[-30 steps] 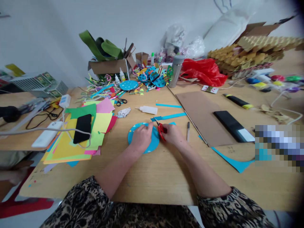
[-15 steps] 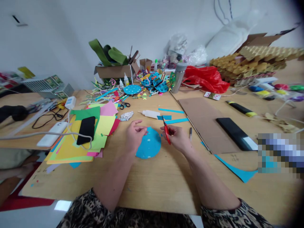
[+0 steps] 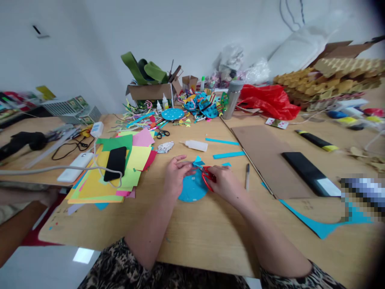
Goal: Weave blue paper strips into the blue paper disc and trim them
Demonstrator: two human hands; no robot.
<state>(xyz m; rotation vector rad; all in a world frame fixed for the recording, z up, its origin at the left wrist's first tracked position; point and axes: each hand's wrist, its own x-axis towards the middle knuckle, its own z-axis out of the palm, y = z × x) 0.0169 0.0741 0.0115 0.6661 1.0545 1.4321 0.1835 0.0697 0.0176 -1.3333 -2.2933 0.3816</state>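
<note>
My left hand (image 3: 176, 174) pinches a small blue paper piece (image 3: 197, 161) above the table. Red-handled scissors (image 3: 208, 178) are in my right hand (image 3: 224, 181), their blades at that piece. Beneath both hands a blue paper disc (image 3: 193, 188) lies flat, with small pale marks on it. Two blue strips, a long thin one (image 3: 222, 141) and a wider one (image 3: 229, 155), rest beyond my hands. A white glue bottle (image 3: 196, 145) lies on its side near them. How far the blades are open is too small to tell.
Coloured paper sheets (image 3: 120, 176) with a black phone (image 3: 115, 163) lie at left. A pen (image 3: 247, 176), a cardboard sheet (image 3: 267, 164) and a black device (image 3: 309, 172) are at right. Behind stand a steel bottle (image 3: 233, 100) and a box (image 3: 150, 93). Another person's arm (image 3: 21, 226) shows at far left.
My right hand has brought the scissors left to the blue piece now in my left fingers. The short wide blue piece beside the glue bottle is gone from its spot. The view has shifted slightly left.
</note>
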